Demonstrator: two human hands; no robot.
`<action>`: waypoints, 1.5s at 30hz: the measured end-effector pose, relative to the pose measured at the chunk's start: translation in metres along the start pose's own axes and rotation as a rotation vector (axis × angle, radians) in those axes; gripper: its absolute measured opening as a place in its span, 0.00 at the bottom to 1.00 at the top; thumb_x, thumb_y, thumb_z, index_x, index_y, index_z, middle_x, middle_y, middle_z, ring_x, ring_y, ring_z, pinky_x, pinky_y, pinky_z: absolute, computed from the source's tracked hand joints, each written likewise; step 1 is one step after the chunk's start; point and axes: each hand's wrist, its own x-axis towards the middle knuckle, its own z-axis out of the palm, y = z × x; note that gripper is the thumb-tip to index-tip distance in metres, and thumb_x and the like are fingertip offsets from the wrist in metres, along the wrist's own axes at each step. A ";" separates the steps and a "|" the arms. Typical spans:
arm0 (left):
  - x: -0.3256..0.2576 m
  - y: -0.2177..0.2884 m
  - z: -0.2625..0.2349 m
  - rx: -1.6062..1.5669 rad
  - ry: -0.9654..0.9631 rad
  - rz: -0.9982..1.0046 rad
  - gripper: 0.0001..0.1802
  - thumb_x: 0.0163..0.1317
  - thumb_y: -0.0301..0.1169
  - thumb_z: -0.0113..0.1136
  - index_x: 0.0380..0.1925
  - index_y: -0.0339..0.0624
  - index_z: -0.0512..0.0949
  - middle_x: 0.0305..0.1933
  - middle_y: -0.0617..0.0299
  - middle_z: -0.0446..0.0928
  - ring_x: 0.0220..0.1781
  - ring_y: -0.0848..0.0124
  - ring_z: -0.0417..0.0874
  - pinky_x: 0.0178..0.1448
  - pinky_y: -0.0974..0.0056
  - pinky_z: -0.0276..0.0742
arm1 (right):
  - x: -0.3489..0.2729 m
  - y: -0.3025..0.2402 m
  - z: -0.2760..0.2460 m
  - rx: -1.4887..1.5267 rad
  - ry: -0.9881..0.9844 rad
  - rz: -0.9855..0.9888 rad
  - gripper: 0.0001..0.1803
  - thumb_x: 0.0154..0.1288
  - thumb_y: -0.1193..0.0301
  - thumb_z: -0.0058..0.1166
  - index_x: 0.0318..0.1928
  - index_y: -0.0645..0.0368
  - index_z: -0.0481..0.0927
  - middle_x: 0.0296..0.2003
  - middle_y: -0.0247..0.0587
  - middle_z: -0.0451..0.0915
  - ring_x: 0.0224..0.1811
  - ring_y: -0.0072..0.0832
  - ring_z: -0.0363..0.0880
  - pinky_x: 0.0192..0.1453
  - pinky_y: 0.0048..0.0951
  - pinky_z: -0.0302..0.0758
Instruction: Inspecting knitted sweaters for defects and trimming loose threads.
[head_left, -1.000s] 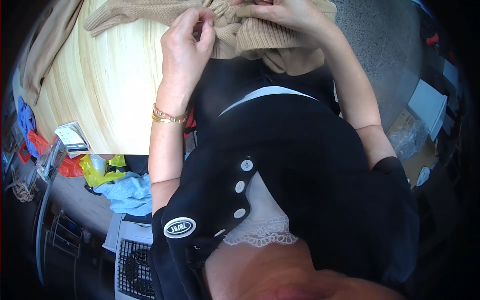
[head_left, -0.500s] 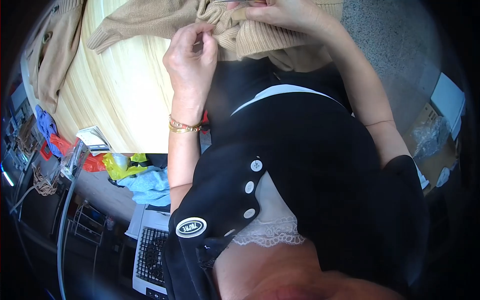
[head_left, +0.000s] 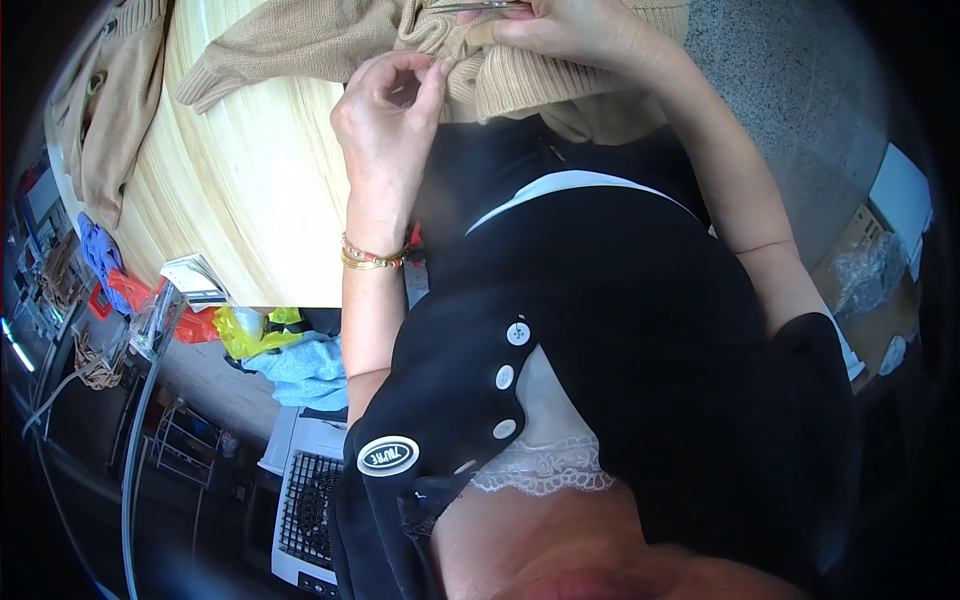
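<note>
A tan knitted sweater [head_left: 300, 40] lies bunched at the near edge of a pale wooden table [head_left: 250, 190]. My left hand [head_left: 385, 120], with gold bracelets at the wrist, pinches a fold of the knit between thumb and fingertips. My right hand [head_left: 585, 30] rests on the bunched ribbed part of the sweater and grips a thin metal tool [head_left: 480, 7], which the top edge of the view cuts off. The two hands are close together over the same fold. My dark top with white buttons fills the lower middle.
A second tan garment [head_left: 110, 110] lies at the table's left side. Folded paper [head_left: 195, 280] sits at the table corner. Below are yellow and blue cloths [head_left: 290, 350], a white ventilated box [head_left: 305, 490], and cardboard with plastic wrap [head_left: 870, 290] on the speckled floor.
The view has tilted, so the table and both hands sit higher and further left. My left hand keeps its pinch on the knit; my right hand stays on the sweater.
</note>
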 end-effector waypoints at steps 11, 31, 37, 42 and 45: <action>0.001 -0.006 0.006 0.038 0.026 0.117 0.06 0.57 0.25 0.68 0.30 0.34 0.80 0.34 0.57 0.80 0.31 0.69 0.83 0.36 0.68 0.79 | 0.000 0.008 0.006 0.010 0.033 -0.004 0.20 0.54 0.72 0.61 0.50 0.58 0.83 0.30 0.49 0.82 0.31 0.36 0.82 0.39 0.33 0.76; 0.000 0.000 -0.031 -0.231 -0.019 0.089 0.13 0.67 0.25 0.54 0.50 0.38 0.79 0.65 0.50 0.69 0.66 0.61 0.71 0.67 0.60 0.70 | -0.024 0.020 -0.002 0.203 -0.039 0.090 0.18 0.58 0.74 0.58 0.51 0.60 0.83 0.31 0.35 0.83 0.28 0.17 0.72 0.33 0.22 0.71; 0.014 0.013 -0.018 -0.082 -0.100 0.217 0.18 0.65 0.24 0.53 0.55 0.36 0.74 0.66 0.44 0.67 0.65 0.52 0.72 0.65 0.58 0.71 | -0.029 -0.011 -0.023 0.410 -0.156 0.263 0.17 0.60 0.77 0.60 0.51 0.63 0.80 0.39 0.35 0.82 0.39 0.16 0.77 0.44 0.18 0.72; 0.011 0.010 -0.002 0.002 -0.273 0.072 0.15 0.67 0.29 0.51 0.51 0.34 0.74 0.58 0.39 0.71 0.60 0.43 0.71 0.64 0.51 0.67 | 0.025 -0.042 0.004 0.020 -0.035 -0.102 0.19 0.64 0.71 0.51 0.55 0.62 0.75 0.42 0.47 0.79 0.43 0.33 0.80 0.47 0.32 0.76; -0.012 0.015 0.016 0.033 -0.348 0.267 0.18 0.72 0.37 0.45 0.48 0.32 0.74 0.52 0.41 0.74 0.57 0.48 0.73 0.63 0.52 0.66 | 0.068 -0.060 0.048 -0.036 -0.236 -0.124 0.15 0.62 0.74 0.49 0.48 0.64 0.78 0.42 0.55 0.78 0.44 0.42 0.80 0.47 0.39 0.76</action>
